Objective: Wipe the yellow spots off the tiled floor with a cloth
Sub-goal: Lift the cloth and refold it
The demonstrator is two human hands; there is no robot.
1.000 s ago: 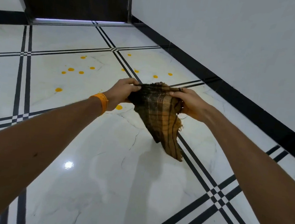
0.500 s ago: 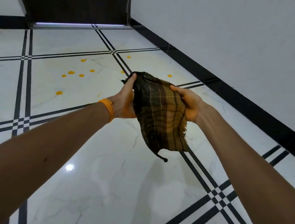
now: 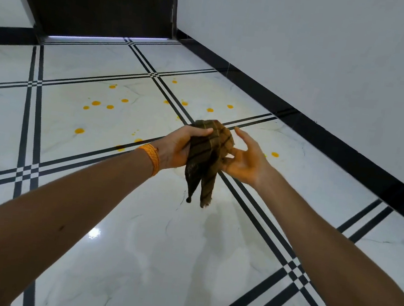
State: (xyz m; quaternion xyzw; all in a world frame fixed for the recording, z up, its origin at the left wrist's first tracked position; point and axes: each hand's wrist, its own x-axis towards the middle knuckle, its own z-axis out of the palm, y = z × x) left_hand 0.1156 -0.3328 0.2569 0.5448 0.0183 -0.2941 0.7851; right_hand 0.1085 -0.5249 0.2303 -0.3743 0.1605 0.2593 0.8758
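Note:
A dark brown checked cloth (image 3: pixel 206 158) hangs bunched in the air above the white tiled floor (image 3: pixel 148 260). My left hand (image 3: pixel 180 148) grips its upper part, thumb over the top; an orange band sits on that wrist. My right hand (image 3: pixel 244 161) is beside the cloth with its palm up and fingers spread, touching the fabric at the fingertips. Several yellow spots (image 3: pixel 96 103) dot the tiles beyond my hands, more of the yellow spots (image 3: pixel 210 110) lie right of the black line, and one yellow spot (image 3: pixel 274 154) is near my right hand.
Black double lines (image 3: pixel 258 224) cross the floor in a grid. A white wall with a black skirting (image 3: pixel 323 139) runs along the right. A dark door (image 3: pixel 100 0) stands at the far end.
The cloth was spread between both hands and is now gathered into a bunch in my left hand. My right hand has let go of its edge and opened beside it.

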